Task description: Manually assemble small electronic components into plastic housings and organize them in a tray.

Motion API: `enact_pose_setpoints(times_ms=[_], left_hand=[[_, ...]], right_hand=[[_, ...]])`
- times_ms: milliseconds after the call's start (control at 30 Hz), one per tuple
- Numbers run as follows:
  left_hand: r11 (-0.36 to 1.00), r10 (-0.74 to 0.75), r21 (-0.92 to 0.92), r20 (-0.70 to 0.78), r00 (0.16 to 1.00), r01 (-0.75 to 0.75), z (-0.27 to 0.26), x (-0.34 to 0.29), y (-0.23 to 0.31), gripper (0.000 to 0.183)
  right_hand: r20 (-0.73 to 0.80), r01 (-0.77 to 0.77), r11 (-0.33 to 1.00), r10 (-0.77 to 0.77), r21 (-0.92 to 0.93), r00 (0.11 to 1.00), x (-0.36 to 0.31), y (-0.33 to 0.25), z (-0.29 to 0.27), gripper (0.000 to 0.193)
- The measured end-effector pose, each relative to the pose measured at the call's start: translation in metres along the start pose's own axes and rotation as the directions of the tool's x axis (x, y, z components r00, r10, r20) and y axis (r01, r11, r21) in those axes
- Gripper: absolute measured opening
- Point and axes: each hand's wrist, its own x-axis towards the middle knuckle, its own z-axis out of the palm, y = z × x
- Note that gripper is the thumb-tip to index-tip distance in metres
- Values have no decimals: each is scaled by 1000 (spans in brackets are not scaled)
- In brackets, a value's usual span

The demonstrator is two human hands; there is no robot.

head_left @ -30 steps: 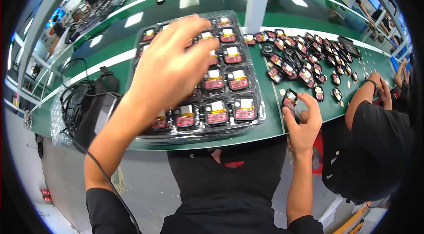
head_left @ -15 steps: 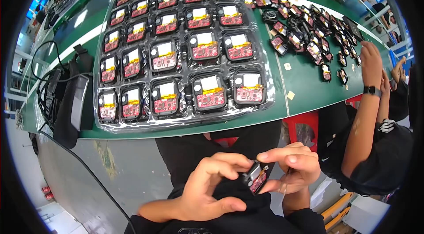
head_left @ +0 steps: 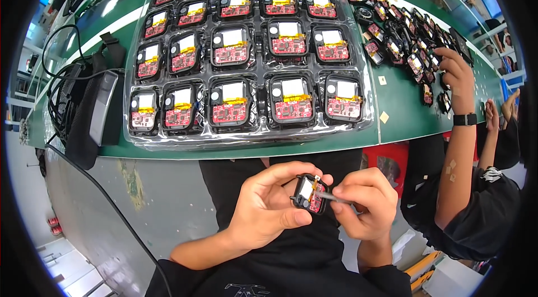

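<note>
Well, circuit module (head_left: 307, 191) in left grip (head_left: 259, 201).

the green bench (head_left: 403, 120) bore a clear plastic tray (head_left: 252, 143), with a loose heap of black-cased circuit modules (head_left: 415, 62) to its right. two small pale squares (head_left: 384, 117) lay near the tray; at left, black cables (head_left: 59, 98) lay beside a dark case (head_left: 87, 129).

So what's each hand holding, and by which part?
The left hand holds a module by its black rim; the right hand holds a thin tool by the end away from the module.
</note>
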Motion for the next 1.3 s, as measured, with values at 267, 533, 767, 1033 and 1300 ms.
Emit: enact_pose_setpoints(times_ms=[267,533,767,1033,1300], left_hand=[[1000,25,11,-39,999,-24,-2,2,-5,63],[1000,-15,8,-81,997,16,-3,-1,-7,63],[997,69,-26,15,998,-68,-13,-1,-9,59],[996,0,85,-104,995,9,-6,-4,-5,64],[996,75,50,-6,997,-74,-17,-8,-13,57]], right_hand=[[-67,138,892,-184,-430,981,2,3,6,29],[-25,186,807,-241,-561,970,-4,8,12,24],[-78,118,900,-166,-421,983,-5,13,10,19],[-31,115,925,-135,-363,990,-4,14,9,18],[-21,114,889,-138,-443,990,-10,12,19,19]])
